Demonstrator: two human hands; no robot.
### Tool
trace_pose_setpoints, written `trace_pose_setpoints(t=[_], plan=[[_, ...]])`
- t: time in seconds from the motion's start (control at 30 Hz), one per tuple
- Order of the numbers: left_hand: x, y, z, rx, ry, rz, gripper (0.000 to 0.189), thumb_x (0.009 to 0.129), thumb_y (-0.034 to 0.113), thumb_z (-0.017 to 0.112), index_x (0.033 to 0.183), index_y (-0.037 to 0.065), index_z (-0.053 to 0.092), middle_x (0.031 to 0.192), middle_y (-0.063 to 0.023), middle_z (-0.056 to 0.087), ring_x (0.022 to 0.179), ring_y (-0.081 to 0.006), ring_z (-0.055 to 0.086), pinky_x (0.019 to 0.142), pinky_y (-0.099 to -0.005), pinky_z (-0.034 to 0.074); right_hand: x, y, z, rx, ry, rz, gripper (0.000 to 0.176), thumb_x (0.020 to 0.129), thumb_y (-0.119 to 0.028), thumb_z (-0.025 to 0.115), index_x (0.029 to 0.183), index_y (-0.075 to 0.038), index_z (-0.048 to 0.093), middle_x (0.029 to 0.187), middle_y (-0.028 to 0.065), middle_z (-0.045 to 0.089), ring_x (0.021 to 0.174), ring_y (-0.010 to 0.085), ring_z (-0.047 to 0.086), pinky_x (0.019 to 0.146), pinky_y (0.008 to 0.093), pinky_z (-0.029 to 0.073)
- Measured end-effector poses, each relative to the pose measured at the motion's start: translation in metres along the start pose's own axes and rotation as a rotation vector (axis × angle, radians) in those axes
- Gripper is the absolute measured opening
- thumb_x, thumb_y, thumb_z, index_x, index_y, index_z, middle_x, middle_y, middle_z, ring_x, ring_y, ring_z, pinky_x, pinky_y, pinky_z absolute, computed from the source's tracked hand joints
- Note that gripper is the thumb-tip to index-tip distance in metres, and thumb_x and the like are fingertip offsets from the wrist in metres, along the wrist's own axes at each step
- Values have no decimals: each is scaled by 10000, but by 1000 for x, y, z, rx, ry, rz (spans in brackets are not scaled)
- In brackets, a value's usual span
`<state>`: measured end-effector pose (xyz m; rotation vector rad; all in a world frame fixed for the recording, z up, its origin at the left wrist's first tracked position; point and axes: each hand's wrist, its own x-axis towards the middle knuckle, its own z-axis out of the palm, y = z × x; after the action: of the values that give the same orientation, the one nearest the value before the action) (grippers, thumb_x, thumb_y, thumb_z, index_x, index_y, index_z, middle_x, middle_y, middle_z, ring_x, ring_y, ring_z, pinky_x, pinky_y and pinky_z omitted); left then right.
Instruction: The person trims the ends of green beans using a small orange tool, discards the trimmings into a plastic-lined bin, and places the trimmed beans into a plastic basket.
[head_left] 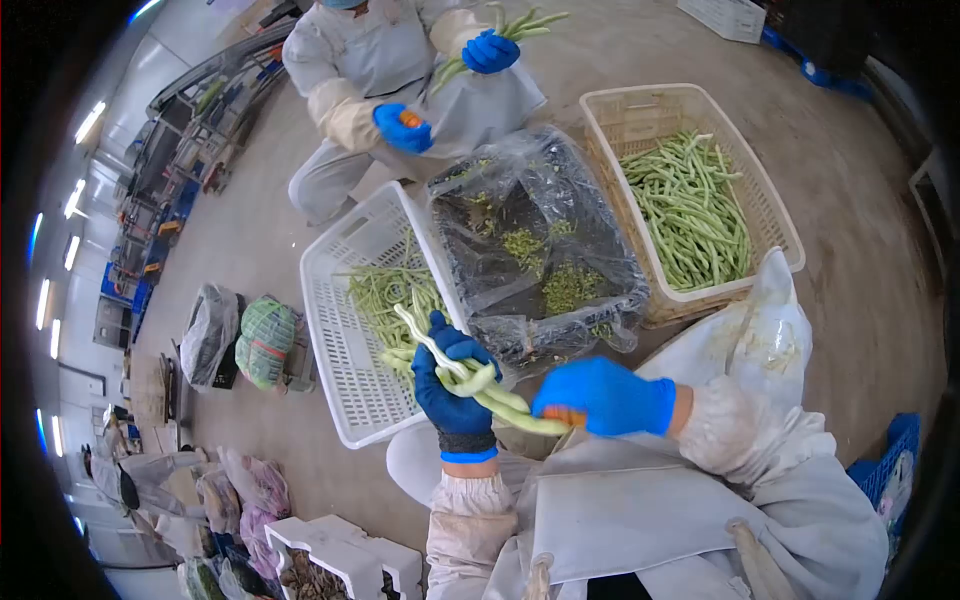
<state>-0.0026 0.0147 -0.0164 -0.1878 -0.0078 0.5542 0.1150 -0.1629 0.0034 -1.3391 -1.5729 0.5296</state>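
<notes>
My left hand (pixel 450 395), in a dark blue glove, is closed around a few long pale green beans (pixel 512 408). Their tips stick out past the fingers on both sides. My right hand (pixel 608 397), in a bright blue glove, is curled around a small orange-handled tool (pixel 566 414) right at the beans' lower end; its blade, if any, is hidden. Under my left hand stands a white slotted crate (pixel 345 390) with thin green beans (pixel 385 290) inside. Beside it, a bin lined with clear plastic (pixel 630 290) holds small green trimmings (pixel 572 288).
To the right, a cream crate (pixel 775 220) holds many green beans (pixel 690 205). Across from me sits a co-worker (pixel 370 60) with beans and an orange object in blue gloves. Wrapped bundles (pixel 267 342) and a white foam box (pixel 335 548) lie at left.
</notes>
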Motion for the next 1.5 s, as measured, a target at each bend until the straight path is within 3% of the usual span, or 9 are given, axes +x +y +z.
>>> trace_pose_setpoints(t=[0.37, 0.53, 0.77, 0.87, 1.07, 1.17, 1.3, 1.37, 1.5], plan=[[-21, -44, -7, 483, -7, -82, 441, 905, 203, 458, 1315, 45, 424, 1141, -145, 574, 1165, -280, 495, 1074, -485, 308, 25, 33, -40, -413, 617, 60, 129, 810, -86, 636, 937, -67, 633, 816, 125, 605, 724, 311, 585, 616, 382, 468], [-16, -42, -15, 581, -11, -203, 530, 882, 140, 482, 1383, 89, 315, 1307, -145, 480, 1326, -288, 313, 917, -400, 468, 45, 30, -60, -520, 674, -39, 137, 802, -74, 634, 939, -59, 630, 811, 128, 608, 725, 310, 579, 629, 382, 468], [0, -43, -2, 677, 58, -247, 626, 815, 116, 563, 1382, 51, 308, 1323, -161, 452, 1178, -279, 483, 750, -306, 520, 67, 46, -85, -535, 671, -37, 150, 799, -85, 639, 946, -58, 637, 844, 137, 625, 755, 306, 598, 660, 369, 481], [-1, -34, -9, 862, 0, -440, 845, 748, 125, 617, 1454, 125, 153, 1287, -136, 484, 765, -150, 539, 644, -275, 490, 78, 63, -118, -432, 915, 63, 173, 781, -89, 618, 943, -31, 629, 828, 155, 621, 739, 344, 591, 669, 374, 482], [8, -17, -15, 651, 97, -282, 757, 778, 72, 577, 1439, 127, 212, 1070, -60, 523, 853, -154, 523, 699, -285, 485, 67, 129, -200, -10, 1191, 184, 347, 761, -66, 595, 1107, -47, 605, 992, 199, 619, 864, 340, 609, 740, 396, 500], [14, -12, -17, 485, 95, -198, 682, 798, 31, 531, 1420, 118, 264, 1034, -47, 511, 885, -158, 497, 718, -297, 482, 41, 173, -137, -1099, 229, 656, 484, 762, -106, 597, 1236, -57, 515, 1188, 243, 513, 983, 360, 574, 801, 425, 494], [18, -18, -11, 157, -85, -147, 781, 755, -9, 550, 1445, 164, 228, 884, 20, 431, 738, -96, 426, 654, -245, 418, 23, 165, -84, -541, 262, 230, 546, 796, -173, 616, 1304, -63, 447, 1228, 238, 489, 1040, 363, 558, 872, 406, 472], [18, -21, -6, 170, -46, -85, 778, 754, -19, 546, 1443, 157, 232, 880, 21, 429, 729, -95, 426, 653, -245, 420, 35, 86, -67, 238, 113, 487, 444, 847, -221, 594, 1246, -46, 502, 1124, 213, 575, 999, 343, 585, 869, 382, 471], [20, -20, -7, 150, -134, -116, 771, 766, -17, 538, 1447, 149, 219, 893, 17, 443, 743, -100, 438, 660, -249, 428, 30, 25, -34, 255, -65, 249, 337, 881, -252, 562, 1149, -49, 574, 999, 173, 633, 895, 307, 616, 790, 371, 484]])
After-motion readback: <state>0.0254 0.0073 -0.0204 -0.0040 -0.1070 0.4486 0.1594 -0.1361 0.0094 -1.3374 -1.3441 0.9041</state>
